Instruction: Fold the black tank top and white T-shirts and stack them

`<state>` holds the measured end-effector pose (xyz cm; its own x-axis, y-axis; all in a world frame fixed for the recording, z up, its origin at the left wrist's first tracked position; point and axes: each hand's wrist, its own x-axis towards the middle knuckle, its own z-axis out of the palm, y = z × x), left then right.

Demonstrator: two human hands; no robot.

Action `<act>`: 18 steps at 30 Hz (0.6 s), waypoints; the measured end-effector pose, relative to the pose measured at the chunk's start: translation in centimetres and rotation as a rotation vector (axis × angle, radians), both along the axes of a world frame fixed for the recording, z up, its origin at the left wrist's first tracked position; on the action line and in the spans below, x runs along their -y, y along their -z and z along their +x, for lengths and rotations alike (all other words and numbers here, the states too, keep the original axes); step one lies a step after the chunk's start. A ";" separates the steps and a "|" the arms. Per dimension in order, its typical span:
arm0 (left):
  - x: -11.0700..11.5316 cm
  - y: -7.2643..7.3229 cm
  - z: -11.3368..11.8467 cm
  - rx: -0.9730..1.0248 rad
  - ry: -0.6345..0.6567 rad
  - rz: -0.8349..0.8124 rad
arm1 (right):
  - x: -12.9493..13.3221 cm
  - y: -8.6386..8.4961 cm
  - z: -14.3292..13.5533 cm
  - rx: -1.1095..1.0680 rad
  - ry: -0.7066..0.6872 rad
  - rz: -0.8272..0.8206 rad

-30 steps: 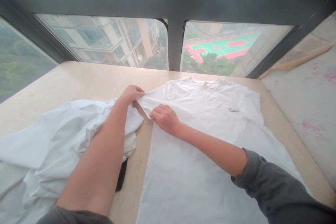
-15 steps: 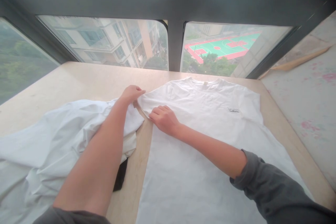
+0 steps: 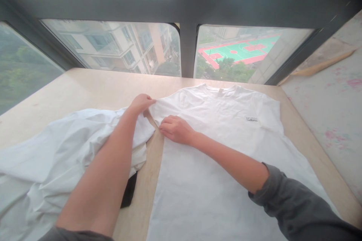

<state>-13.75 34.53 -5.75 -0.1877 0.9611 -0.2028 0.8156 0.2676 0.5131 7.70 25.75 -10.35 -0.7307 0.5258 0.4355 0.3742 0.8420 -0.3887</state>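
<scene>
A white T-shirt [image 3: 209,173] with a small dark print on its chest lies spread out flat, its collar toward the window. My left hand [image 3: 142,103] pinches the upper corner of the shirt's left sleeve. At the lower corner of that same sleeve, my right hand [image 3: 175,130] has its fingers closed on the hem. The sleeve edge runs between the two hands. A crumpled heap of white cloth [image 3: 65,139] lies on the left, partly behind my left forearm.
The pale stone sill [image 3: 104,84] carries both cloths. A black object [image 3: 130,190] sticks out from under the heap. Dark window frames [image 3: 188,41] rise behind, and a floral-patterned surface [image 3: 333,113] stands at the right.
Both hands stay at the sleeve corners. My right hand has shifted very slightly to the left, its fingers a little more closed on the hem.
</scene>
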 end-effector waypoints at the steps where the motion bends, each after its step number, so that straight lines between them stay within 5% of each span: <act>1: 0.2 -0.1 0.1 0.004 -0.006 0.004 | -0.4 -0.1 0.4 -0.047 0.021 -0.031; 8: 1.6 -1.5 0.5 0.107 0.063 -0.086 | -6.4 0.0 4.0 0.035 0.427 -0.168; 14: 2.0 -2.0 1.1 0.197 0.055 -0.039 | -8.9 1.1 4.3 0.214 0.464 -0.150; 18: 2.7 -3.8 4.3 0.196 0.054 0.143 | -9.2 1.7 4.1 0.120 0.469 -0.226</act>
